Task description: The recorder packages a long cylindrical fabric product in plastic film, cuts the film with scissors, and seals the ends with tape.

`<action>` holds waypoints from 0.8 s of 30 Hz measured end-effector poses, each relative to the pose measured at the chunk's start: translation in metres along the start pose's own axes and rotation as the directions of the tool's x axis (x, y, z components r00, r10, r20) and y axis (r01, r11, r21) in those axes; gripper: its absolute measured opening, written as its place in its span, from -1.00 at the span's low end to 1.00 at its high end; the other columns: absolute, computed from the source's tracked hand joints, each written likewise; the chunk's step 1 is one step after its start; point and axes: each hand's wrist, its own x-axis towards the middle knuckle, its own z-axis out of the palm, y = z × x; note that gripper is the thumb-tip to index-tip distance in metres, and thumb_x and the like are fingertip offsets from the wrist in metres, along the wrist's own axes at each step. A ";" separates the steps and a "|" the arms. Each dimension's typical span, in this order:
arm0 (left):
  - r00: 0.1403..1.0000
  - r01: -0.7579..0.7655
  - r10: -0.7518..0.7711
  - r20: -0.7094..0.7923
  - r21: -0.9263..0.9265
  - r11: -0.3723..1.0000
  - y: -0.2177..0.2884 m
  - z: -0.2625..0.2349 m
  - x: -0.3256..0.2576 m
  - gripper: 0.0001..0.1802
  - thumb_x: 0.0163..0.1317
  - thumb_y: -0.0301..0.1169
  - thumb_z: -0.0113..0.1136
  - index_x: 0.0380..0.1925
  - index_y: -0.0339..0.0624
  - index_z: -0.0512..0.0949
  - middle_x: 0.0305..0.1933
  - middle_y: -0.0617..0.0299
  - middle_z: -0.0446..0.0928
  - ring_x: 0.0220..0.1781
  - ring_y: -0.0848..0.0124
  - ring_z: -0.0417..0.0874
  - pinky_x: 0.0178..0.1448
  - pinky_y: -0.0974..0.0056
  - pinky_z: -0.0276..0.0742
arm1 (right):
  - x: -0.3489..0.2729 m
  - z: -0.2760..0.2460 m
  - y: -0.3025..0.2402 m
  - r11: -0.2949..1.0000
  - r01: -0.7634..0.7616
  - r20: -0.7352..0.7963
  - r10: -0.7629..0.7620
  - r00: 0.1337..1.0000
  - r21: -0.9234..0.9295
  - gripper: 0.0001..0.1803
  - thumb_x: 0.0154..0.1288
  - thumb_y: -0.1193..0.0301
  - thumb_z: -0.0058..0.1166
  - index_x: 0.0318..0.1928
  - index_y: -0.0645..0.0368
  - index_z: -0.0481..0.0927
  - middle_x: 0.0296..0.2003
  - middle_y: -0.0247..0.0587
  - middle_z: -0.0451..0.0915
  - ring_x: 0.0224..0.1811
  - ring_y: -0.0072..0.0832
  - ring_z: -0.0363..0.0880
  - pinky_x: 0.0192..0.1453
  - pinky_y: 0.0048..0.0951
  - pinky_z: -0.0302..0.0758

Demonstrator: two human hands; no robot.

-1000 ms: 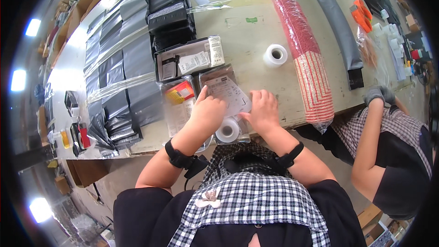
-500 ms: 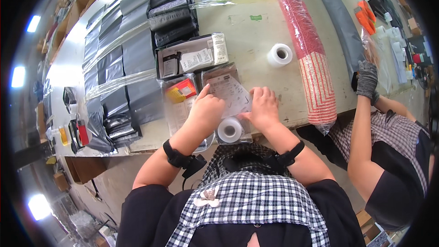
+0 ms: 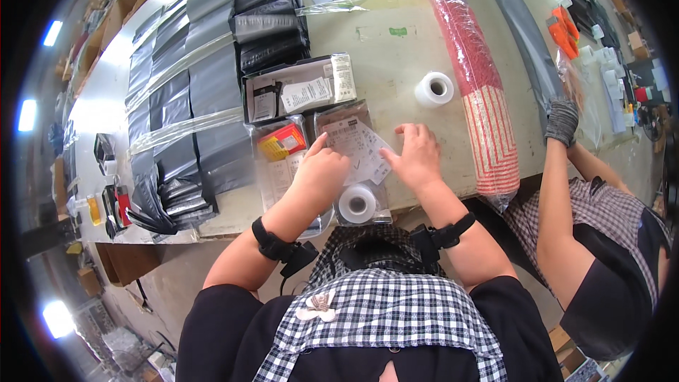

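Note:
My left hand (image 3: 322, 167) rests on the edge of a printed white label (image 3: 351, 143), its index finger stretched out and its other fingers curled and partly hidden. To the right, my right hand (image 3: 419, 155) has its fingers apart, with the thumb by a label corner. The labels lie in a clear plastic tray (image 3: 362, 107), where a white roll (image 3: 357, 203) stands nearer me. Beside it on the left, a second clear tray (image 3: 257, 143) holds a red and yellow packet (image 3: 281, 142) and paper slips, partly behind my left arm.
Behind the trays stands an open black box (image 3: 298, 92) of tags. Grey plastic bags (image 3: 212, 92) lie taped down at left. Another film roll (image 3: 433, 89) and a long red wrapped roll (image 3: 475, 71) lie right. Further right, a co-worker's gloved hand (image 3: 562, 122) is at the table.
My right hand has lifted slightly and spread its fingers, and the label beside it lies differently. My left hand has barely moved. The co-worker's gloved hand has shifted slightly.

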 end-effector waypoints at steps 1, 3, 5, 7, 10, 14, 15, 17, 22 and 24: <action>1.000 -0.003 0.003 -0.012 0.003 1.000 -0.001 0.001 0.000 -0.91 -0.05 -0.55 0.06 -0.50 -0.13 0.48 -0.51 0.26 0.50 -0.24 0.33 0.58 0.39 0.12 0.18 | 0.000 0.000 -0.006 1.000 0.023 -0.023 -0.023 0.999 -0.010 -0.43 -0.07 0.13 0.36 -0.07 0.03 0.43 -0.11 -0.24 0.44 0.05 -0.28 0.38 0.10 -0.22 0.30; 1.000 -0.002 0.002 -0.014 0.007 1.000 -0.001 0.002 0.000 -0.92 -0.05 -0.55 0.06 -0.50 -0.13 0.48 -0.50 0.26 0.50 -0.24 0.33 0.58 0.38 0.12 0.18 | 0.003 0.006 -0.016 0.997 0.070 0.004 -0.069 0.998 -0.039 -0.44 -0.06 0.12 0.34 -0.08 0.05 0.44 -0.10 -0.23 0.43 0.06 -0.28 0.37 0.11 -0.21 0.29; 1.000 -0.004 0.004 -0.012 0.010 1.000 0.001 0.001 0.000 -0.92 -0.05 -0.54 0.06 -0.50 -0.13 0.47 -0.50 0.26 0.50 -0.24 0.33 0.58 0.38 0.12 0.18 | 0.006 0.012 -0.023 0.991 0.112 0.034 -0.110 0.993 -0.066 -0.45 -0.04 0.11 0.33 -0.08 0.07 0.45 -0.09 -0.22 0.42 0.07 -0.28 0.36 0.13 -0.21 0.28; 1.000 -0.007 0.007 -0.025 0.002 1.000 0.002 -0.001 0.000 -0.92 -0.05 -0.54 0.06 -0.50 -0.12 0.47 -0.50 0.26 0.50 -0.24 0.33 0.58 0.38 0.13 0.19 | 0.011 0.014 -0.027 0.999 0.010 0.157 -0.005 0.988 -0.034 -0.50 -0.04 0.12 0.33 -0.15 0.10 0.49 -0.07 -0.23 0.40 0.08 -0.30 0.33 0.17 -0.20 0.24; 1.000 -0.009 0.009 -0.017 0.009 1.000 0.002 -0.001 0.000 -0.92 -0.05 -0.54 0.06 -0.50 -0.12 0.47 -0.50 0.26 0.50 -0.24 0.34 0.58 0.38 0.13 0.19 | 0.011 0.018 -0.026 0.993 0.061 0.054 -0.056 0.997 -0.101 -0.62 0.00 0.17 0.30 -0.25 0.13 0.54 -0.19 -0.16 0.50 -0.03 -0.25 0.45 0.05 -0.23 0.35; 1.000 -0.013 0.013 -0.021 0.016 1.000 0.002 0.003 -0.001 -0.92 -0.04 -0.54 0.05 -0.50 -0.12 0.46 -0.49 0.26 0.49 -0.25 0.33 0.58 0.38 0.12 0.18 | 0.018 0.002 -0.005 0.937 -0.190 0.278 0.107 0.955 0.292 -0.69 0.06 0.23 0.24 -0.28 0.17 0.56 -0.33 -0.05 0.58 -0.20 -0.15 0.55 -0.11 -0.22 0.43; 1.000 -0.022 0.022 -0.004 0.023 0.999 0.004 0.001 0.003 -0.92 -0.04 -0.54 0.05 -0.50 -0.12 0.46 -0.49 0.26 0.49 -0.25 0.32 0.57 0.38 0.12 0.17 | 0.015 -0.002 0.010 0.922 -0.123 0.113 0.087 0.990 0.366 -0.69 0.08 0.24 0.22 -0.26 0.20 0.56 -0.36 -0.01 0.59 -0.26 -0.10 0.56 -0.17 -0.21 0.45; 1.000 -0.013 0.012 0.020 0.030 0.999 0.004 0.000 0.002 -0.90 -0.05 -0.55 0.05 -0.47 -0.13 0.48 -0.49 0.27 0.49 -0.24 0.32 0.57 0.38 0.11 0.15 | 0.005 -0.022 0.022 0.874 -0.083 -0.018 0.104 0.994 0.478 -0.67 0.12 0.26 0.18 -0.22 0.26 0.56 -0.34 0.04 0.61 -0.31 -0.10 0.59 -0.22 -0.23 0.47; 0.998 -0.058 0.058 0.020 0.004 0.998 -0.003 -0.008 0.004 -0.79 -0.04 -0.55 0.08 -0.34 -0.15 0.54 -0.36 0.23 0.54 -0.14 0.28 0.57 0.36 0.11 0.18 | -0.022 -0.084 0.068 0.800 0.048 -0.317 0.181 0.931 0.598 -0.62 0.17 0.22 0.15 -0.24 0.35 0.54 -0.26 0.07 0.59 -0.24 -0.12 0.59 -0.18 -0.21 0.47; 0.952 -0.068 0.030 -0.305 -0.117 0.991 -0.002 -0.016 0.007 -0.74 -0.02 -0.54 0.13 -0.25 -0.15 0.56 -0.16 0.15 0.57 -0.03 0.24 0.55 0.32 0.10 0.25 | -0.029 -0.109 0.097 0.967 0.045 -0.553 -0.181 0.814 -0.250 -0.49 0.17 0.14 0.15 -0.17 0.42 0.47 -0.03 0.14 0.46 -0.06 -0.01 0.49 -0.02 -0.15 0.42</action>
